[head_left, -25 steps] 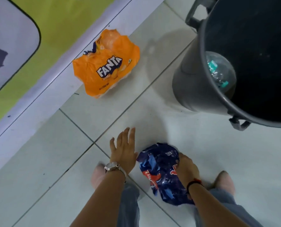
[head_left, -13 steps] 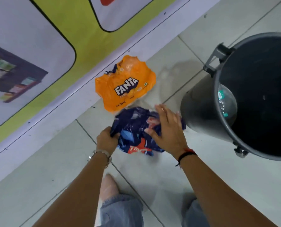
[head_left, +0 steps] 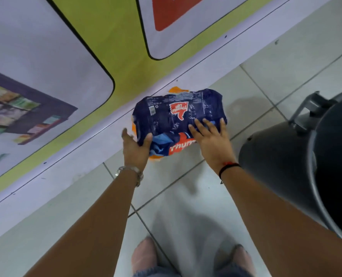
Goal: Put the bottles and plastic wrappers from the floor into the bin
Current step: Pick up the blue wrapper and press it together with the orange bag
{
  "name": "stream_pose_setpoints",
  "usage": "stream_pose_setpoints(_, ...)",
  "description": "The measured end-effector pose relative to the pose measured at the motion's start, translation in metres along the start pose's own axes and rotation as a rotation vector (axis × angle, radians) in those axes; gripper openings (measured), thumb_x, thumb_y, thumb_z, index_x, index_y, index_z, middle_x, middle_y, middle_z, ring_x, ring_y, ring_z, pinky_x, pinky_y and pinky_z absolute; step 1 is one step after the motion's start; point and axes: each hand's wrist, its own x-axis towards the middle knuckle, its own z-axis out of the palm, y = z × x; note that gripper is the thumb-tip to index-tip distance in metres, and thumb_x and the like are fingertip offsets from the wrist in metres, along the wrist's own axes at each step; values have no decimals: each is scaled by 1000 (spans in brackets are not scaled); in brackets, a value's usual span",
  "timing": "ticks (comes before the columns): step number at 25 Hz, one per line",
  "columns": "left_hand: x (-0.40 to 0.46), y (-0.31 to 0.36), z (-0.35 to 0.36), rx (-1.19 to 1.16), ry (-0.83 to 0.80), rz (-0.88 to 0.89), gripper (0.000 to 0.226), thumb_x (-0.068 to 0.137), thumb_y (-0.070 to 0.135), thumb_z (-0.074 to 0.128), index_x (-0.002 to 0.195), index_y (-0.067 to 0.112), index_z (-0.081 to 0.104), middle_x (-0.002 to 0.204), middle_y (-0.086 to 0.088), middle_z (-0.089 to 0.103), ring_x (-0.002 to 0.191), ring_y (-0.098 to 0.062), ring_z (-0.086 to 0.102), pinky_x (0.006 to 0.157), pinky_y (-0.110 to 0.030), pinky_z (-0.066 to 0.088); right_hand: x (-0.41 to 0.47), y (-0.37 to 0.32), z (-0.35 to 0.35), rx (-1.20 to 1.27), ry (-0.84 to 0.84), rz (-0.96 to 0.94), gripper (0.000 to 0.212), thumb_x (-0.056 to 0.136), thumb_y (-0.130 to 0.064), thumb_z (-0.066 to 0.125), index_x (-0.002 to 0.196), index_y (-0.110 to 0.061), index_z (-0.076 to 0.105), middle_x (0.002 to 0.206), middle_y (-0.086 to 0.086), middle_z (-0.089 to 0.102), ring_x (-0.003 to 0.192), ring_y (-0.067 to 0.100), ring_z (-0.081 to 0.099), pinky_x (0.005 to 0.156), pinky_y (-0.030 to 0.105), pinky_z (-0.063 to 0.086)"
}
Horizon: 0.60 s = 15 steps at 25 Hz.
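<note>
A dark blue plastic wrapper (head_left: pixel 172 114) with red Thums Up print is held up in front of me, spread wide. My left hand (head_left: pixel 135 147) grips its lower left edge with the thumb on top. My right hand (head_left: pixel 211 137) lies with fingers spread over its lower right part. The orange Fanta wrapper (head_left: pixel 175 90) lies on the floor behind it, only thin orange slivers showing at the blue wrapper's top and lower left. The dark grey bin (head_left: pixel 298 172) stands at the right, its opening cut off by the frame edge.
A wall with a yellow-green banner (head_left: pixel 114 47) runs diagonally across the top left, meeting the white tiled floor (head_left: pixel 186 196). My two feet (head_left: pixel 146 256) stand at the bottom. The bin's handle (head_left: pixel 310 108) sticks out toward the wall.
The blue wrapper went from the floor by my feet up into both hands and now is spread wider, covering the orange wrapper. The view shifted so the bin sits further right.
</note>
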Motion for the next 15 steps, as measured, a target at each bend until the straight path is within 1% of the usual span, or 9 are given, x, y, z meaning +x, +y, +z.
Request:
stream_pose_setpoints(1, 2, 1, 1, 179, 124, 176, 78, 82, 38, 60, 139, 9, 17, 145, -21, 31, 129, -37, 35, 107, -50, 29, 14, -1, 2, -16, 6, -30, 51, 95, -15, 38, 144, -19, 20, 154, 6, 27, 141, 27, 21, 115, 56, -1)
stream_pose_setpoints(2, 2, -1, 3, 385, 180, 380, 84, 77, 47, 61, 140, 10, 18, 147, -20, 27, 133, -36, 29, 108, -51, 24, 25, -2, 4, -20, 0, -61, 51, 95, -15, 38, 143, -19, 21, 154, 6, 26, 142, 27, 21, 115, 56, -1)
stream_pose_setpoints(3, 5, -6, 7, 588, 152, 580, 90, 73, 54, 61, 140, 13, 19, 150, -18, 24, 135, -34, 25, 109, -52, 20, 35, -3, 8, -21, -16, -89, 50, 96, -15, 37, 143, -20, 22, 154, 5, 26, 142, 26, 21, 115, 56, -1)
stream_pose_setpoints(4, 8, -10, 12, 779, 41, 716, 96, 69, 60, 61, 141, 17, 16, 152, -15, 19, 138, -33, 20, 111, -52, 14, 41, -3, 14, -30, -46, -106, 50, 96, -16, 37, 143, -20, 22, 155, 4, 25, 142, 25, 20, 114, 56, -2)
stream_pose_setpoints(5, 12, -16, 19, 950, -104, 766, 103, 65, 66, 59, 143, 19, 10, 154, -12, 13, 141, -31, 13, 113, -51, 6, 45, -2, 21, -49, -80, -118, 50, 96, -17, 36, 144, -20, 21, 155, 4, 23, 143, 23, 18, 114, 57, -3)
stream_pose_setpoints(7, 25, -31, 35, 1220, -330, 667, 115, 61, 73, 56, 142, 21, -7, 156, -8, -4, 142, -29, -4, 114, -48, -6, 47, 2, 35, -75, -138, -158, 52, 96, -29, 38, 144, -21, 20, 155, 4, 23, 143, 21, 17, 111, 63, -5)
stream_pose_setpoints(10, 42, -42, 52, 1323, -433, 429, 120, 64, 62, 64, 140, 19, -18, 155, -7, -14, 142, -33, -7, 114, -52, 1, 50, 16, 45, -86, -203, -259, 76, 85, -60, 42, 145, -22, 15, 156, 4, 19, 143, 20, 16, 106, 70, -9)
stream_pose_setpoints(12, 51, -44, 56, 1309, -444, 378, 104, 77, 39, 64, 140, 20, -17, 155, -5, -16, 142, -33, -5, 113, -54, 8, 58, 25, 48, -117, -208, -288, 78, 86, -49, 51, 146, -22, 8, 158, 3, 12, 143, 20, 16, 112, 61, -5)
stream_pose_setpoints(15, 63, -40, 57, 1244, -511, 340, 83, 87, 5, 46, 141, 25, -14, 155, -1, -17, 142, -30, -6, 113, -54, 15, 73, 29, 51, -88, -181, -230, 55, 96, -17, 40, 145, -17, 15, 157, 4, 17, 142, 22, 19, 117, 44, 13)
